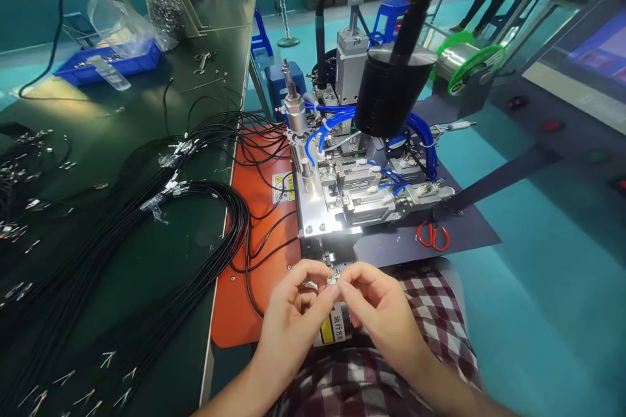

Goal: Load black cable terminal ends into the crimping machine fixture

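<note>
Just in front of the machine's front edge, both hands meet over my lap. My left hand (298, 316) pinches a small silvery connector (334, 277) between thumb and index finger. The fingertips of my right hand (376, 313) are pinched together at the connector's right side and touch it; most of the connector is hidden by the fingers. Close beyond the hands stands a bench machine (317, 208) with metal slides and blue air tubes. A black cable (252, 287) loops down beside my left hand.
Bundles of black cables (235, 221) with stripped wire ends lie on the dark green table (161, 260) at left. A blue tray (112, 62) holds small parts. Red-handled scissors (433, 236) rest on the machine's grey base plate. A green-rimmed wire spool (460, 62) stands behind.
</note>
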The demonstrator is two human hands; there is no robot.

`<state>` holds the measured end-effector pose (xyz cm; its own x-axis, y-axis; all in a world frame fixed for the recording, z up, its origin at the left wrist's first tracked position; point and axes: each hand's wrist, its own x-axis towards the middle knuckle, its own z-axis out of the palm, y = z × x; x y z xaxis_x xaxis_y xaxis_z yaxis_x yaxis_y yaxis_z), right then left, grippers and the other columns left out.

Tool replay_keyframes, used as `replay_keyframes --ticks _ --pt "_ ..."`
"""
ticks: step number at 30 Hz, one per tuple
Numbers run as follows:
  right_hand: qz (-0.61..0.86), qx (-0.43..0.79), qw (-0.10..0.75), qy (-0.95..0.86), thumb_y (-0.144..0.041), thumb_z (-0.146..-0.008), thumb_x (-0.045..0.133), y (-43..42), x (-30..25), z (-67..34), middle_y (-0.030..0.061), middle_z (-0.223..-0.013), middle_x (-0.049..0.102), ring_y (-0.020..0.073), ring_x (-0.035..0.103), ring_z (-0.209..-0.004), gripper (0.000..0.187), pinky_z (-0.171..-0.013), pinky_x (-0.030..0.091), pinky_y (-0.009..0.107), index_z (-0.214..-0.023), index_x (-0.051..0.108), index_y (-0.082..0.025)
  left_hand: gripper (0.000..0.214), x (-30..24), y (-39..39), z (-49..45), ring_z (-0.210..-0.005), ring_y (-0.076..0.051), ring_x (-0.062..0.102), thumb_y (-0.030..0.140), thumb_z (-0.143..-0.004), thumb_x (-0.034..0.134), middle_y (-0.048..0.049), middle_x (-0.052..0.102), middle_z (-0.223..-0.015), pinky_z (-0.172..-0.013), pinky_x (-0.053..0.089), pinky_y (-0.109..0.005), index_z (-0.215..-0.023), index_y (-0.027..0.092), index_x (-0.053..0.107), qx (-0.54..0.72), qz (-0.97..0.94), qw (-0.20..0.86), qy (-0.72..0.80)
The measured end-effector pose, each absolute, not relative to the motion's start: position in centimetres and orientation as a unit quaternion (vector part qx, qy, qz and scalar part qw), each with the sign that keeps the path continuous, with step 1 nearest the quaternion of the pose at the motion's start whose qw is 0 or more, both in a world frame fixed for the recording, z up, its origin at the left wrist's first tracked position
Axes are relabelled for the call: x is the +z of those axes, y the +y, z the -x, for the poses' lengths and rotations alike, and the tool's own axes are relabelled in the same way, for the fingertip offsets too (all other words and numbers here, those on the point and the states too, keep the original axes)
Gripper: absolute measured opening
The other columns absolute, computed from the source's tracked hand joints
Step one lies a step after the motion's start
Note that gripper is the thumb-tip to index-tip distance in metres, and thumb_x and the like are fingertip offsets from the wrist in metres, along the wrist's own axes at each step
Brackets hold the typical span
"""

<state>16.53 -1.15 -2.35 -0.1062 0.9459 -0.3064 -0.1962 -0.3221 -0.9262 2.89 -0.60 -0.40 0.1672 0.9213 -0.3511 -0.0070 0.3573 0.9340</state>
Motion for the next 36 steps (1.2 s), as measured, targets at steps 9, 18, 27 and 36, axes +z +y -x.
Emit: replay_keyframes --ticks 9,18,27,36 --pt "0.517 0.615 0.428 -0.415 -0.030 -0.081 0.060 -1.7 -1.9 -16.2 -0.0051 -0.056 0.046 0.0079 0.038 -0.049 0.020 -0.046 0.032 0.020 -0.066 0.053 -0.017 0.023 -0.9 -1.0 -3.0 -0.042 -0.005 0.033 0.037 -0.084 0.063 0.0073 0.040 -0.044 -0.045 0.026 -0.018 -0.075 0.016 0.059 0.409 -0.362 0.639 0.542" --pt "0.528 0.603 0.406 -0.439 -0.029 -0.084 0.057 -2.0 -2.7 -15.6 -0.0061 -0.056 0.045 0.0083 0.038 -0.049 0.019 -0.046 0.031 0.021 -0.069 0.053 -0.018 0.024 -0.5 -0.6 -3.0 -0.048 -0.006 0.020 0.035 -0.082 0.064 0.0082 0.032 -0.046 -0.048 0.019 -0.020 -0.070 0.015 0.057 0.378 -0.285 0.689 0.549" --pt "0.543 0.578 0.400 -0.460 -0.028 -0.086 0.055 -2.1 -3.2 -15.7 -0.0049 -0.059 0.048 0.0093 0.040 -0.052 0.021 -0.049 0.033 0.022 -0.067 0.052 -0.019 0.022 -1.1 -0.4 -2.6 -0.048 -0.006 0.018 0.035 -0.072 0.072 0.0087 0.029 -0.048 -0.048 0.013 -0.023 -0.072 0.015 0.061 0.359 -0.274 0.712 0.538" --pt "0.506 0.632 0.397 -0.431 -0.036 -0.082 0.061 -0.1 -2.1 -19.3 -0.0014 -0.066 0.058 0.0091 0.044 -0.050 0.019 -0.049 0.038 0.022 -0.079 0.063 -0.017 0.024 -0.6 -0.4 -2.4 -0.046 -0.005 0.019 0.036 -0.073 0.072 0.0098 0.028 -0.045 -0.047 0.011 -0.022 -0.074 0.014 0.062 0.327 -0.304 0.721 0.529"
